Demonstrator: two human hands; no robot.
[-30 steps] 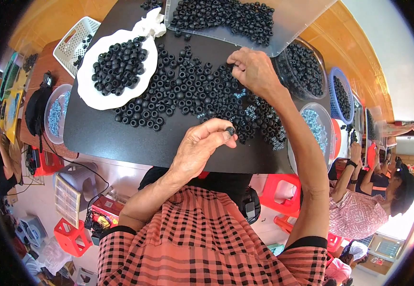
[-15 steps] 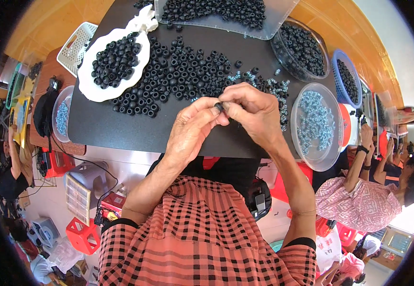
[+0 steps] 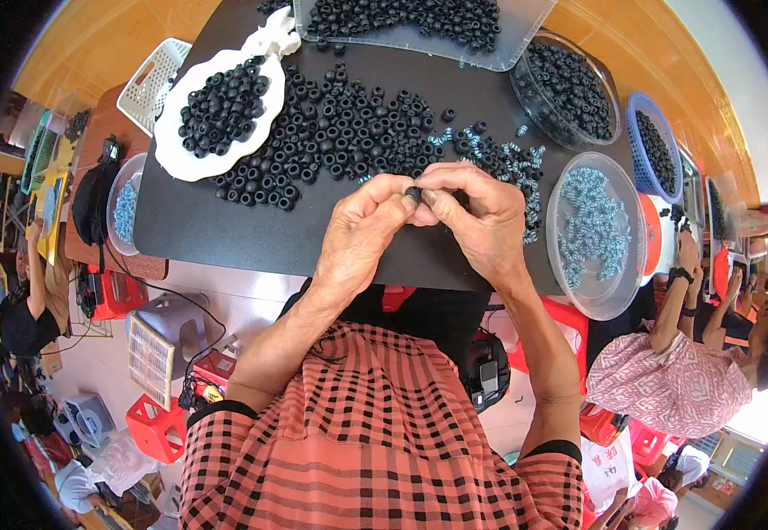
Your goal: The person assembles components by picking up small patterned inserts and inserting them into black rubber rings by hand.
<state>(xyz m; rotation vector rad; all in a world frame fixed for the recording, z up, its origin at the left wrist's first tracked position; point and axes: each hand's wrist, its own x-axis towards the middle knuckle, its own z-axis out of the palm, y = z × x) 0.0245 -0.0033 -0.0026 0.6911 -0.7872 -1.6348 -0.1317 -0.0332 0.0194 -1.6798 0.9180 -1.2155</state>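
Observation:
My left hand (image 3: 359,228) pinches a small black ring-shaped piece (image 3: 414,193) between thumb and fingertips, over the near part of the dark table. The fingertips of my right hand (image 3: 483,216) are closed against the same piece from the other side, and they hide part of it. Just beyond my hands spreads a loose pile of black ring-shaped pieces (image 3: 349,132), many showing a round hole. Small blue-and-silver coiled bits (image 3: 525,163) lie to the right of the pile, close to my right hand.
More black pieces fill a white scalloped dish (image 3: 172,150), a clear bin (image 3: 455,58), a round clear tub (image 3: 609,97) and a blue basket (image 3: 674,181). Blue coiled bits lie in a clear round bowl (image 3: 609,296) at right and a smaller bowl (image 3: 123,231) at left. Co-workers sit on both sides.
Both hands stay together around the black piece; the right fingers have shifted slightly and lie closer against it. The whole view has moved a little.

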